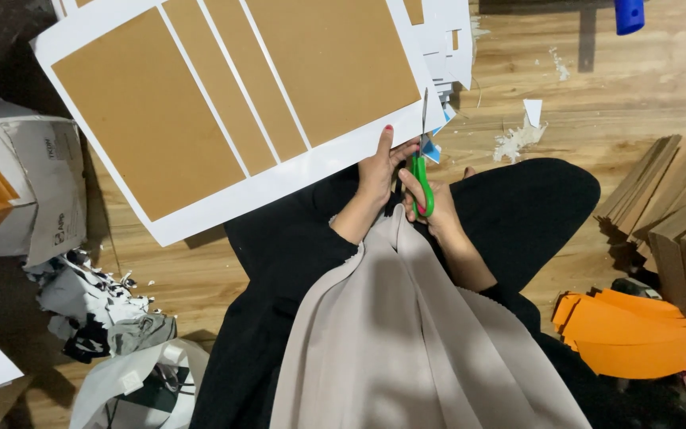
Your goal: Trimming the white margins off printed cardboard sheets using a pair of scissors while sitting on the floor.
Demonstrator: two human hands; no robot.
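A large white sheet (pixel 224 199) printed with brown rectangular panels lies across the floor and my lap. My left hand (pixel 376 171) grips its near edge, thumb on top. My right hand (pixel 430 202) holds green-handled scissors (pixel 421 171). Their blades point away from me and cut into the sheet's edge beside my left thumb. Small blue and white offcuts (pixel 432 147) sit right under the blades. I sit cross-legged in black trousers with a beige cloth draped down my front.
Wooden floor all round. Stacked brown cardboard pieces (pixel 672 206) and orange card shapes (pixel 629 330) lie at right. A cardboard box (pixel 21 183), crumpled paper scraps (pixel 93 306) and a bag (pixel 136 389) are at left. More white sheets (pixel 446 40) are stacked ahead, with paper bits nearby.
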